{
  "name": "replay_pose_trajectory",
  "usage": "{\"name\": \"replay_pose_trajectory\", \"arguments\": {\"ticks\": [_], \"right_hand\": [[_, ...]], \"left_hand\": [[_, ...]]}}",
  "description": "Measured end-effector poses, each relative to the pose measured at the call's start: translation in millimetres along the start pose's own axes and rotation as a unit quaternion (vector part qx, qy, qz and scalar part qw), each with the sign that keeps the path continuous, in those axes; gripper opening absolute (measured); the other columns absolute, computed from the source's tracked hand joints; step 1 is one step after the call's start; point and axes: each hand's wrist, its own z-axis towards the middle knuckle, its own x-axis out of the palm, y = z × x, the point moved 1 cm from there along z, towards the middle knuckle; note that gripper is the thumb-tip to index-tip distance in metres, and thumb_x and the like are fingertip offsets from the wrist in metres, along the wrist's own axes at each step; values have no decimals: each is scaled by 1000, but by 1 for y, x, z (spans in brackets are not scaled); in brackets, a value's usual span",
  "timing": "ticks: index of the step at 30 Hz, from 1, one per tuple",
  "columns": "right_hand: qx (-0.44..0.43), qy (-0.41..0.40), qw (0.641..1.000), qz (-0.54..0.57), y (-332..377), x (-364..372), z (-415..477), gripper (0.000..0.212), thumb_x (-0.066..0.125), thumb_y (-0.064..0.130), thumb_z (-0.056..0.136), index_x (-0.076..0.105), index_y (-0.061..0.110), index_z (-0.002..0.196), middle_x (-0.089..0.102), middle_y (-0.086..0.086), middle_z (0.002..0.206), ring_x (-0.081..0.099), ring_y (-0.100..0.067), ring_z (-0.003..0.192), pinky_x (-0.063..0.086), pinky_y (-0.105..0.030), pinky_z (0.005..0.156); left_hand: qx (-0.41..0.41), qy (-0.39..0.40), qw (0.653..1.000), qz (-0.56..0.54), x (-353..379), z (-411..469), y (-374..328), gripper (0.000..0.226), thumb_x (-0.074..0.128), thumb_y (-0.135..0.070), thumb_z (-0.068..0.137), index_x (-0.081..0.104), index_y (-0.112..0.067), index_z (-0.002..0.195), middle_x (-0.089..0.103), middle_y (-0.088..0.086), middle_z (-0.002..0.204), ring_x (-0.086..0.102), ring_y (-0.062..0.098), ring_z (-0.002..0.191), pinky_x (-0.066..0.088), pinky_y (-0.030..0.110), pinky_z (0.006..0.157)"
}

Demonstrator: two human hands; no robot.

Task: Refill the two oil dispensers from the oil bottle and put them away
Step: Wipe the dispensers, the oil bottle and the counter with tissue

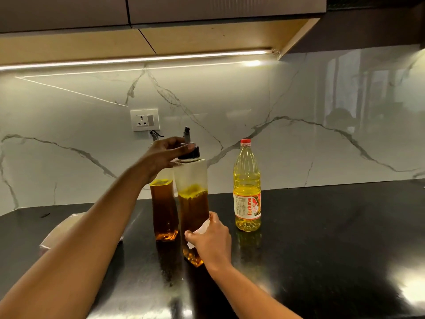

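A head-mounted view looks down at a glossy black counter [322,238] with a white marble-patterned wall [230,100] behind it. Two tall, square, clear oil dispensers stand close together near the middle of the counter, each roughly half full of dark amber oil. The front dispenser [193,203] tilts slightly. The left hand [165,155] reaches over from the left, its fingers curled around this dispenser's black cap [192,153], from which a small pour spout sticks up. The right hand [211,240] grips the same dispenser low on its body, with a white tissue [203,226] pressed between palm and plastic. The back dispenser [164,210] stands upright just to the left, untouched, its top partly hidden by the left wrist.

To the right, apart from both dispensers, stands a clear plastic oil bottle [247,187] of pale yellow oil with a red cap. Its red and white label reads "fortune" vertically, and the same word is printed on the cap band. The smaller print is too fine to read.

A white wall socket [145,120] sits behind the dispensers. A pale object [62,231] lies on the counter at left, partly hidden by the arm.
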Motion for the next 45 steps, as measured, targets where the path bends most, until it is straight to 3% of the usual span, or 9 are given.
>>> {"name": "replay_pose_trajectory", "arguments": {"ticks": [4,15,18,23,29,33,35,42,45], "right_hand": [[-7,-24,1000,-4,-1,-2,-8,70,74,49,73,44,24,131,60,6,120,57,-13,110,47,-25,91],[-51,142,940,306,51,-51,49,52,29,52,97,31,32,145,36,-4,149,39,-27,132,36,-53,106],[-99,153,943,280,71,-66,75,35,33,42,100,56,31,124,58,-6,124,58,-20,105,49,-34,89],[-96,175,937,287,77,-76,96,25,39,16,101,60,18,115,64,-1,99,59,-11,82,48,-22,74],[-74,117,938,318,83,-72,101,25,41,18,99,57,28,115,59,-7,121,58,-25,108,47,-44,98],[-49,184,873,448,78,-79,102,38,35,-6,91,54,19,114,62,-6,108,60,-19,91,53,-29,77],[-96,206,890,395,70,-82,101,41,43,-12,89,51,18,116,64,-1,105,62,-14,92,53,-26,78],[-165,-15,966,198,54,-97,114,17,71,9,81,69,12,97,70,-3,92,66,-17,83,55,-21,70],[-179,-163,961,134,66,-98,121,10,71,18,83,69,16,93,67,6,87,61,-7,76,46,-9,62]], "left_hand": [[22,-111,992,52,17,1,-10,40,80,-43,65,71,-19,95,72,-4,87,68,7,81,53,22,62],[-22,40,995,-86,0,12,6,72,92,-57,31,75,-22,92,74,-2,93,69,9,89,58,29,78],[-16,39,997,-67,-1,8,4,61,89,-55,44,75,-24,95,73,-2,99,68,9,96,58,28,76],[1,-6,1000,21,5,1,-4,35,64,-40,70,68,-27,103,69,-5,106,59,7,101,42,26,80],[30,-23,997,66,10,-6,-7,32,59,-32,86,63,-22,116,66,-10,103,61,-11,88,44,13,77],[7,-72,997,39,36,-30,20,53,56,-49,79,44,-38,129,57,-3,119,56,10,107,49,29,90],[-15,-64,998,-12,51,-44,37,68,57,-49,74,33,-39,136,52,-2,131,53,15,116,47,32,95],[-24,-47,998,-46,64,-60,72,105,69,-82,46,33,-41,136,62,-7,121,57,-8,107,44,6,81],[-19,-54,997,-45,64,-59,75,111,69,-83,45,34,-38,140,62,-5,121,57,1,111,45,9,80]]}}
